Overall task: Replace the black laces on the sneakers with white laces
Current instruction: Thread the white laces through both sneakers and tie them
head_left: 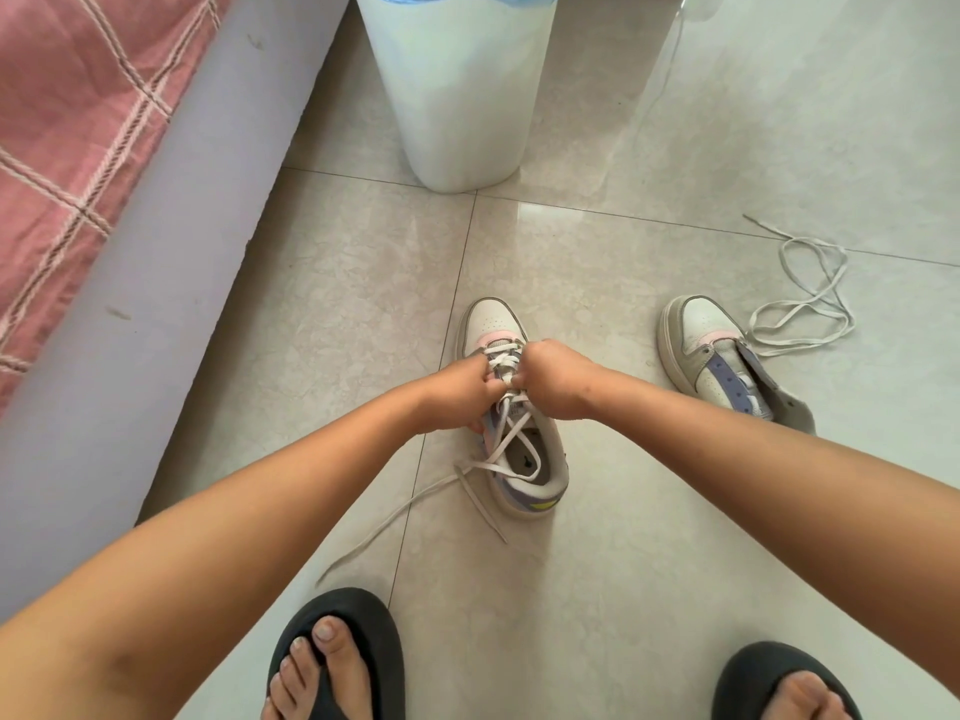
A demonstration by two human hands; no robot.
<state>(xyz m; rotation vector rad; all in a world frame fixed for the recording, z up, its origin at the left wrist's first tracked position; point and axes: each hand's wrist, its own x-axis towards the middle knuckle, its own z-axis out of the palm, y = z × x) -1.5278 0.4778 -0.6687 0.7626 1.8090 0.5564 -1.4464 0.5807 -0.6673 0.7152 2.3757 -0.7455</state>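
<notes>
A white, pink and lilac sneaker (491, 319) stands on the tiled floor ahead of me, toe pointing away. A white lace (506, 444) is threaded through its eyelets, with both loose ends trailing on the floor to the left. My left hand (457, 392) and my right hand (553, 379) are closed on the lace over the middle eyelets, one on each side of the tongue. A second matching sneaker (711, 350) stands to the right without a lace. Beside it lies a loose white lace (810, 298).
A white bin (457, 90) with a blue liner stands behind the sneakers. A bed with a pink checked cover (67, 122) and a grey side runs along the left. My feet in black sandals (358, 636) are at the bottom edge.
</notes>
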